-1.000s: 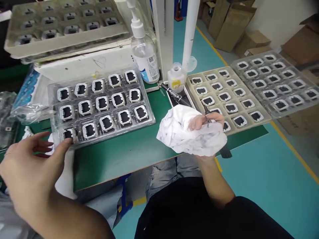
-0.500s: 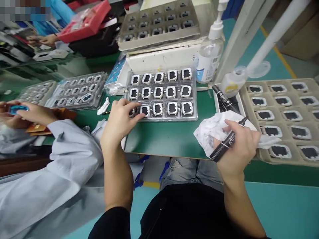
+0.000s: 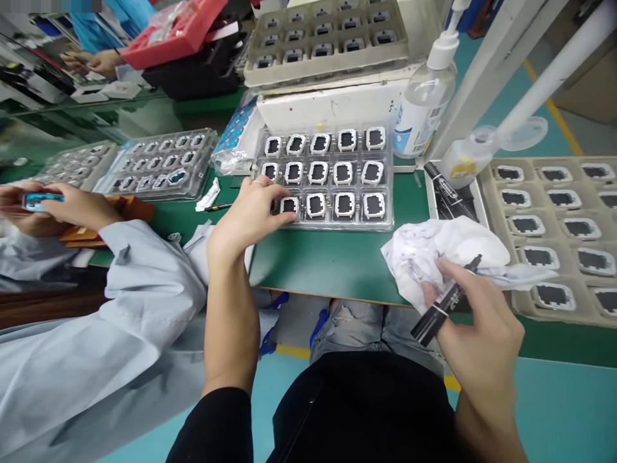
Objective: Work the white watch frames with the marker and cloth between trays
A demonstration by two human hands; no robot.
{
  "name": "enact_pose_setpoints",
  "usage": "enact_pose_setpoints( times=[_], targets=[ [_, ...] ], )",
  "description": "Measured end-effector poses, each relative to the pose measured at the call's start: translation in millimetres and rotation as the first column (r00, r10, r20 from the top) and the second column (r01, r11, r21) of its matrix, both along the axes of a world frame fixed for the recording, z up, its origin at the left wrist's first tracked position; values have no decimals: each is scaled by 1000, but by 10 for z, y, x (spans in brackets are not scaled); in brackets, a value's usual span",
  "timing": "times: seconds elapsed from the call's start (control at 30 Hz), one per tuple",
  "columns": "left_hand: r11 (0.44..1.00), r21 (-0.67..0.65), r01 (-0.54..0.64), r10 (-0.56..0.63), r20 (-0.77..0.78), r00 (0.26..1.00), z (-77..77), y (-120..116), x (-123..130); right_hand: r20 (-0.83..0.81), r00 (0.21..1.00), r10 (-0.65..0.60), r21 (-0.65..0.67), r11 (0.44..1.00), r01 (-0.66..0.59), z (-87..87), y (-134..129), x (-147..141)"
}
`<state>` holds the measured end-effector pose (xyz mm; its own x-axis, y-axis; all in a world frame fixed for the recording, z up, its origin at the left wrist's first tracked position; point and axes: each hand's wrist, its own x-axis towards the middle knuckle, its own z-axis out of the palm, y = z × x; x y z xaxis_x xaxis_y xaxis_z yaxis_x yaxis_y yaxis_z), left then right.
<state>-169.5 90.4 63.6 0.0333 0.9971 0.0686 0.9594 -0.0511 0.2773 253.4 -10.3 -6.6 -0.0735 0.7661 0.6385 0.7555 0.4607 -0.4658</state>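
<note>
My left hand (image 3: 255,209) is at the near left corner of a clear plastic tray (image 3: 332,225) that holds rows of white-rimmed, watch-shaped cases with dark centres. Its thumb and index finger are apart, curved around the corner pocket, and their tips come close to a white-rimmed case (image 3: 289,205). The hand hides most of the corner pocket. In my right hand (image 3: 486,321) is a black marker pen (image 3: 441,312), slanting with its narrow end up and right. A crumpled white cloth (image 3: 448,247) lies just behind that hand; whether the fingers also grip it, I cannot tell.
Right of the cloth, a beige tray (image 3: 535,186) holds more cases. Behind stand a pump bottle (image 3: 424,109), a small open bottle (image 3: 467,157) and a stacked beige tray (image 3: 332,64). At left, a co-worker's hands (image 3: 72,206) hold a blue item; their grey sleeve (image 3: 139,257) is near my arm.
My right hand has lowered and turned, its fingers loosening somewhat around the marker pen. The cloth bulges up more. My left hand stays at the same tray corner while the whole view shifts slightly.
</note>
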Motion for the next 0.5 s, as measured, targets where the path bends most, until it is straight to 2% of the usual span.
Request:
enact_pose_setpoints(
  times=[0.07,0.13,0.23,0.3,0.37,0.43,0.5],
  targets=[
    [1000,29,4,-4,16,1000,14,12,12,-73,996,-43,52,998,46,43,-74,-9],
    [997,82,-7,3,44,999,7,1,52,-205,976,-73,158,982,106,42,-96,-29],
    [992,129,-10,-2,95,995,-56,-68,156,-375,927,-10,269,956,119,11,-42,-101],
    [981,189,-31,1,156,988,-116,-155,246,-413,911,26,283,954,101,0,12,-178],
    [951,293,-100,15,282,959,-170,-287,370,-434,899,59,308,947,86,0,56,-265],
    [916,354,-191,-8,492,871,-214,-459,559,-458,886,76,326,941,87,2,80,-335],
    [916,320,-241,-72,724,686,-256,-644,821,-496,865,75,341,933,115,1,91,-364]
  ],
)
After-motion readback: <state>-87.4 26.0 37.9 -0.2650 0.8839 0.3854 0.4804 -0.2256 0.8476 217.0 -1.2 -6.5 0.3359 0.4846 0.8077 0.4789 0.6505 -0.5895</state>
